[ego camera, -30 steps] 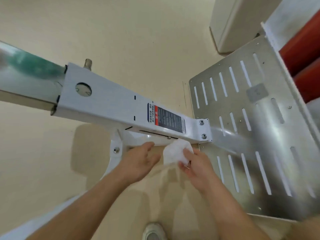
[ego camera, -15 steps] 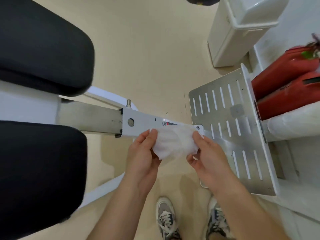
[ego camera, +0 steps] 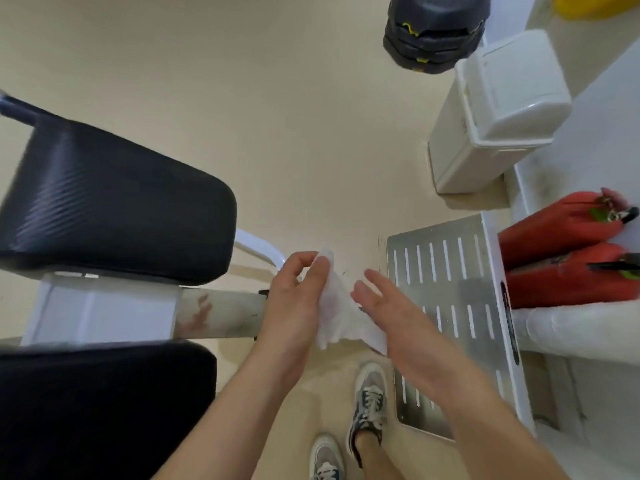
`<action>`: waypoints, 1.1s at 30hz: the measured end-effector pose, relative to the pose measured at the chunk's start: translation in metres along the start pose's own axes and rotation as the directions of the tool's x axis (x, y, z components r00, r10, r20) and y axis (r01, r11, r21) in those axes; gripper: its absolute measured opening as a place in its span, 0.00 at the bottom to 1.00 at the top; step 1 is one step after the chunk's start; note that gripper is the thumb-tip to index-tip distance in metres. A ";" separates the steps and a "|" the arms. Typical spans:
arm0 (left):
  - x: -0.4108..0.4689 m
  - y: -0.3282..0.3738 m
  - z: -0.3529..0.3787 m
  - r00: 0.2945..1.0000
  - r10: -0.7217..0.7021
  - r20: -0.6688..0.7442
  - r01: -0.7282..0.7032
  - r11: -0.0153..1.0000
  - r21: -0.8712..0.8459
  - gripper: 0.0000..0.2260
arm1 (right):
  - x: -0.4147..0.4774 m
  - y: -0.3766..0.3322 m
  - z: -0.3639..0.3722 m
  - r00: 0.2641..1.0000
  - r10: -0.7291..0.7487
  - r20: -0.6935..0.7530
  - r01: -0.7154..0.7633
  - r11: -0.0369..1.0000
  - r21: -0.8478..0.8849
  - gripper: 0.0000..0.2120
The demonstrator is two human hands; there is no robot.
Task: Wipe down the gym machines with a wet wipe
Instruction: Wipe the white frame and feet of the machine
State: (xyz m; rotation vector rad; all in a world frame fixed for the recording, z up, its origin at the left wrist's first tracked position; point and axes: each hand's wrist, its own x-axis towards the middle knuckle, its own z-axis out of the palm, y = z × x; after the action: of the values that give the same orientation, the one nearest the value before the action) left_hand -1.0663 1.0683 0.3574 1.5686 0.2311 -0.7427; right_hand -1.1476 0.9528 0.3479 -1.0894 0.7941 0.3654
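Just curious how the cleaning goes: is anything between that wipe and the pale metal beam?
Nothing visible. The left hand pinches the wet wipe, the right hand touches it, and the beam lies uncovered directly left of them.

We note a smooth beige floor (ego camera: pixel 277 98), evenly lit, shadows soft. Upper right: a white lidded bin (ego camera: pixel 498 109) stands against a white wall (ego camera: pixel 595 133). Beyond it is a stack of black discs (ego camera: pixel 433 29) with yellow markings. A yellow object (ego camera: pixel 595 5) is cut off at the corner. Two red fire extinguishers (ego camera: pixel 554 223) sit side by side along the same wall, near the bin.
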 end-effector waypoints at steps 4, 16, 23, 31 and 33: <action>0.019 0.051 0.021 0.998 -0.004 0.066 0.009 0.997 -0.079 0.08 | 0.018 -0.045 -0.004 0.985 -0.041 0.168 0.049 0.998 -0.041 0.21; 0.105 0.190 -0.004 0.929 0.243 -0.278 -0.243 0.969 0.036 0.07 | 0.090 -0.236 0.004 0.945 -0.289 -0.151 0.285 0.957 -0.052 0.12; 0.198 0.182 -0.014 0.866 0.238 -0.440 -0.146 0.961 0.233 0.05 | 0.171 -0.297 0.029 0.821 -0.557 -0.123 0.397 0.713 -0.578 0.17; 0.333 0.183 -0.027 0.793 0.120 -0.598 -0.006 0.982 0.190 0.12 | 0.349 -0.346 0.079 0.893 -0.430 0.136 0.370 0.528 -0.764 0.18; 0.353 0.187 -0.035 0.756 0.016 -0.654 0.049 0.996 0.080 0.13 | 0.374 -0.352 0.090 0.902 -0.393 0.181 0.373 0.493 -0.786 0.17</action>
State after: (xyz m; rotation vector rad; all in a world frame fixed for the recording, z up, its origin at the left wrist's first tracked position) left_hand -0.6806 0.9741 0.3045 1.8771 0.7392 -0.1793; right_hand -0.6394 0.8375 0.3229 -2.1146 0.3361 0.3323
